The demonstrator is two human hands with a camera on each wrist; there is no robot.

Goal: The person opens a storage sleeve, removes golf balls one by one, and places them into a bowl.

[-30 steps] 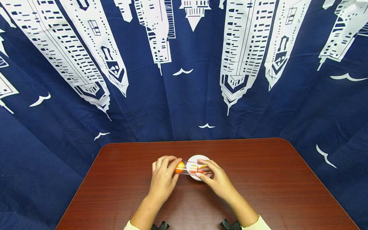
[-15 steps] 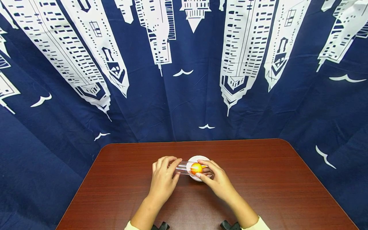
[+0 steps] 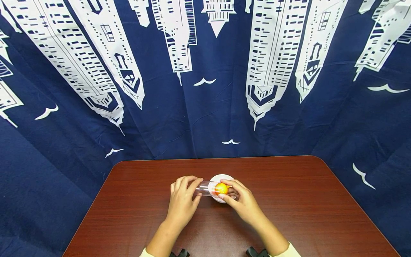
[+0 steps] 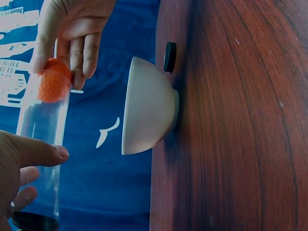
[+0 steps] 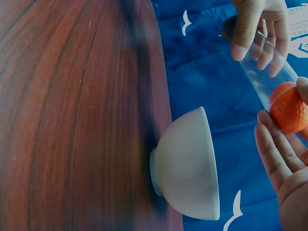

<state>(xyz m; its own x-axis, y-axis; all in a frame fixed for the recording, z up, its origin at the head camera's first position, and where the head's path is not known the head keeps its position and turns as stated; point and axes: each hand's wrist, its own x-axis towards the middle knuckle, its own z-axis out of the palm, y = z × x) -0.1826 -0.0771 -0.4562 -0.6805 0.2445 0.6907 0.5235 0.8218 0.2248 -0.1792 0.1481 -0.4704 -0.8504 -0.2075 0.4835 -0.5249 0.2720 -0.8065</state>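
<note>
My left hand grips a clear tube near its left end, which has a black cap. A dimpled orange ball, like a golf ball, sits at the tube's uncapped mouth, partly inside it. The right hand has thumb and fingers about that mouth and pinches the ball there. Below the tube stands a white bowl, upright on the table. In the head view a second bit of orange shows behind the right fingers; I cannot tell what it is.
On the brown table, a small black disc lies beside the bowl. A blue curtain with white city prints hangs behind the table's far edge. Black pieces show near the wrists at the bottom.
The orange ball has moved right along the tube, from beside the left hand to the mouth at the right fingers. Both hands have stayed almost where they were.
</note>
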